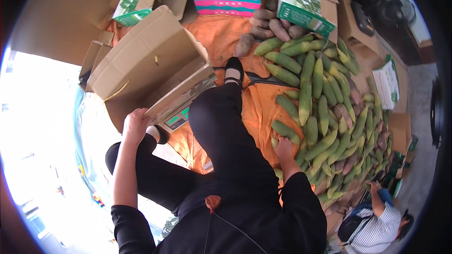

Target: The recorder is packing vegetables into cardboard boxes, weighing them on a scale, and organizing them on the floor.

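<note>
My left hand [135,124] is closed on the near edge of an open cardboard box [141,61]. The box has yellow cord handles and stands tilted toward me. A scale with a lit green display [178,119] shows just under its near side. On the right, my right hand [284,150] reaches to the near edge of a heap of long green radishes [329,89]. Its fingers are curled at the end of one green radish [285,130], seemingly gripping it; the fingertips are partly hidden.
An orange sheet [207,37] covers the floor. Reddish-brown root vegetables [266,27] lie at the heap's far edge. Printed cartons [228,4] stand at the back. A fan [398,9] is at the far right. Another person in a striped shirt [376,230] works at lower right.
</note>
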The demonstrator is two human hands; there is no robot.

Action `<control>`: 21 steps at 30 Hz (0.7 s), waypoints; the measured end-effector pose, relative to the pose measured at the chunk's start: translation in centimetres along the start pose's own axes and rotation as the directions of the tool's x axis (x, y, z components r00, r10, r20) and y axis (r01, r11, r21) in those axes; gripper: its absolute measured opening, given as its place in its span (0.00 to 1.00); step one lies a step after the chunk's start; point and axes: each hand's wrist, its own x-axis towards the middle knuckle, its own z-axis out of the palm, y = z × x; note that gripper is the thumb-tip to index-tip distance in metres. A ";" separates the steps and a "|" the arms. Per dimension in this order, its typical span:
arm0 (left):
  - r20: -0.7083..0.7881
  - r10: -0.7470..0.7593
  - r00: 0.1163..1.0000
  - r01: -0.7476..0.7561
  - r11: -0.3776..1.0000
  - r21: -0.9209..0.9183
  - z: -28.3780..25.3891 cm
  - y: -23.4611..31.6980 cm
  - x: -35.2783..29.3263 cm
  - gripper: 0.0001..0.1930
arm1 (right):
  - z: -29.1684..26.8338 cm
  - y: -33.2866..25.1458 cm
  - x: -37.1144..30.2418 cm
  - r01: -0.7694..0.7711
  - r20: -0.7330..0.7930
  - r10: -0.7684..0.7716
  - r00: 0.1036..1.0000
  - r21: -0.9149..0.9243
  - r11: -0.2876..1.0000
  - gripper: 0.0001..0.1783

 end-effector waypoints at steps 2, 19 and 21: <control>-0.004 0.005 1.000 -0.005 1.000 0.014 0.0 -0.2 0.1 0.12 | -0.1 -0.2 -0.3 0.043 -0.086 -0.042 0.995 0.013 0.999 0.28; -0.002 0.012 1.000 -0.012 1.000 -0.014 0.0 0.0 0.2 0.10 | -4.7 -0.1 -0.2 0.174 -0.230 -0.075 0.970 0.447 0.877 0.30; -0.019 0.019 1.000 -0.020 1.000 -0.020 0.3 -0.5 0.0 0.10 | -9.0 -2.2 1.2 0.326 -0.334 -0.125 0.934 0.654 0.683 0.29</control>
